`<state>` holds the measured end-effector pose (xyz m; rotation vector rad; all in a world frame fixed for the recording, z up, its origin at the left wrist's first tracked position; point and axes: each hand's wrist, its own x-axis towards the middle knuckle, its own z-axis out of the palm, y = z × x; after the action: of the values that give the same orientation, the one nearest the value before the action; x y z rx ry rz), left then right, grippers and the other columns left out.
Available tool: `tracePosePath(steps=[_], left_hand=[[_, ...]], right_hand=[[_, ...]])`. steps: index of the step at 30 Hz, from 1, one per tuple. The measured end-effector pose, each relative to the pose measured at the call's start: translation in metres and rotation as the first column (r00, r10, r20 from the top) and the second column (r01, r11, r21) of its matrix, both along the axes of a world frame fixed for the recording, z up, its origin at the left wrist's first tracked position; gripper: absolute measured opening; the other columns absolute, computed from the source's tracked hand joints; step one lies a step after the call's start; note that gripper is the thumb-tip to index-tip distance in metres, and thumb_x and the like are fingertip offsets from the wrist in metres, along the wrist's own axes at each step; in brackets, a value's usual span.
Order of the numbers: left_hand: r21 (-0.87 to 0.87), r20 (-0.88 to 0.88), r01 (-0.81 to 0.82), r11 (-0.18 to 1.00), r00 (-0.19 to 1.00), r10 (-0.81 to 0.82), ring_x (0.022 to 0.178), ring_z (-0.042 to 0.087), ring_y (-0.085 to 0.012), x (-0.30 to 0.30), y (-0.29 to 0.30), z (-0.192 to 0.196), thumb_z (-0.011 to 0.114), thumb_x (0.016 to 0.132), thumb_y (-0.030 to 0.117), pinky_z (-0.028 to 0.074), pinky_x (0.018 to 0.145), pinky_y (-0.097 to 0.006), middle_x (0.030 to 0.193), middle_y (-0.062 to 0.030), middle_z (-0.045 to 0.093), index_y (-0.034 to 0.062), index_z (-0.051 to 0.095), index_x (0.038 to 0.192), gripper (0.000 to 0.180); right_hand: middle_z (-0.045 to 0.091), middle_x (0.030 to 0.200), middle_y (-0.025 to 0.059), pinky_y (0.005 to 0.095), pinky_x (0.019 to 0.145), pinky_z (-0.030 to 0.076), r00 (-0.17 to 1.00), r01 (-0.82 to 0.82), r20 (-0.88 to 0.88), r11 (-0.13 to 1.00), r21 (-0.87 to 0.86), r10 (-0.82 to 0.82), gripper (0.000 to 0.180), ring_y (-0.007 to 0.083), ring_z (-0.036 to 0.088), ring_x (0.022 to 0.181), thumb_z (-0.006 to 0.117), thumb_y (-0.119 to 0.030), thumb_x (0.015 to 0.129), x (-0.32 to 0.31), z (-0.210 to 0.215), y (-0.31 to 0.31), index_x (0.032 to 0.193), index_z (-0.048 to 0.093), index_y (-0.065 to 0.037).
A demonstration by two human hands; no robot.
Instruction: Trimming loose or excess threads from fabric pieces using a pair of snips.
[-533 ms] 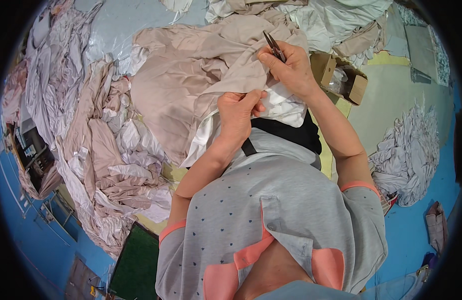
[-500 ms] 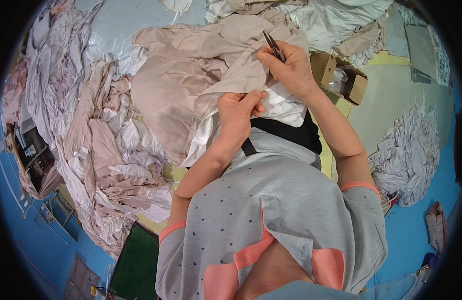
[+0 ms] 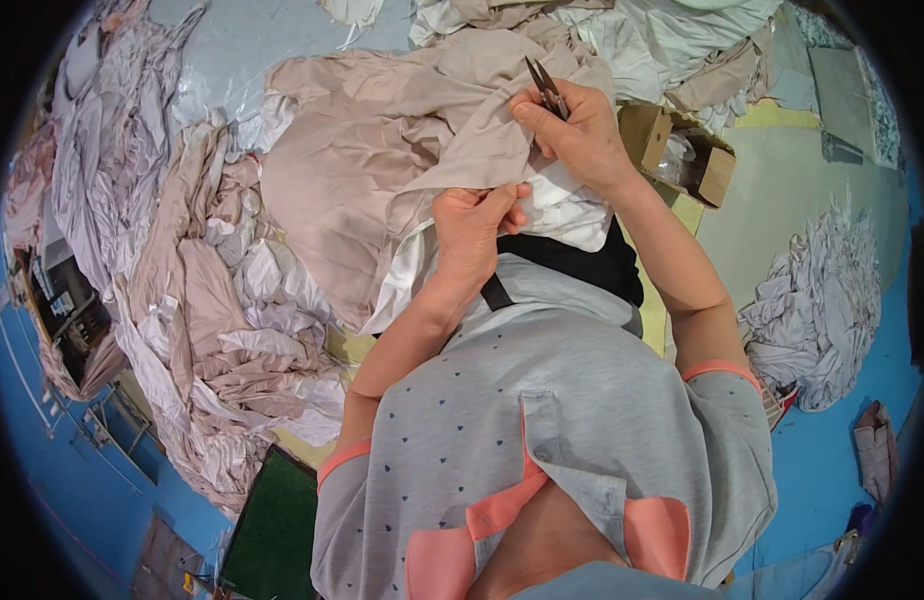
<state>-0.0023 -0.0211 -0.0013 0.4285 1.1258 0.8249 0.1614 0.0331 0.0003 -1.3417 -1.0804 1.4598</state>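
Note:
A large beige garment [image 3: 382, 150] is spread over the table in front of me. My left hand [image 3: 472, 228] pinches its edge close to my chest. My right hand [image 3: 577, 130] grips the same cloth a little farther away and holds small metal thread snips [image 3: 545, 87], blades pointing up and away. White cloth [image 3: 562, 205] lies under the beige piece between my hands.
Heaps of beige and white garments [image 3: 212, 310] cover the table's left side and more lie at the back [image 3: 682, 30]. An open cardboard box [image 3: 682, 150] stands to the right. A white pile [image 3: 822, 300] lies on the blue floor at right.
Both hands have stayed on the beige garment; the right hand and snips shifted only slightly.

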Motion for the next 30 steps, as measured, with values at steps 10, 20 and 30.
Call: tracePosePath(steps=[10,20,30], left_hand=[[0.097,-0.034,0.008,0.995,0.999,-0.004,0.054,0.056,-0.0089,0.012,0.014,0.025,0.067,0.083,0.006,0.038,0.045,-0.020,0.077,-0.0044,0.065,-0.0008,0.065,0.093,0.013],[-0.006,0.000,-0.095,0.995,0.995,0.095,0.047,0.051,-0.0094,0.024,0.025,0.006,0.072,0.081,0.009,0.031,0.041,-0.021,0.069,-0.0001,0.061,0.0055,0.063,0.086,0.011],[0.050,0.077,-0.064,0.997,0.995,0.060,0.049,0.051,-0.0088,0.024,0.019,0.005,0.070,0.084,0.008,0.033,0.043,-0.021,0.069,0.0007,0.061,0.0063,0.063,0.082,0.007]], right_hand=[[0.058,0.072,-0.0016,0.0180,0.048,0.037,0.970,0.013,-0.241,0.998,-0.056,-0.026,0.015,0.0024,0.046,0.052,0.061,-0.011,0.092,0.005,-0.004,0.001,0.102,0.065,0.000],[0.059,0.074,-0.0017,0.0182,0.051,0.037,0.948,0.230,-0.240,0.971,0.069,-0.208,0.014,0.0028,0.047,0.058,0.061,-0.008,0.090,0.017,0.003,-0.019,0.103,0.064,-0.002],[0.063,0.081,0.0050,0.0208,0.055,0.042,0.920,-0.033,0.379,0.942,0.334,-0.103,0.010,0.0068,0.055,0.065,0.069,0.001,0.076,0.018,0.012,-0.033,0.086,0.065,0.004]])
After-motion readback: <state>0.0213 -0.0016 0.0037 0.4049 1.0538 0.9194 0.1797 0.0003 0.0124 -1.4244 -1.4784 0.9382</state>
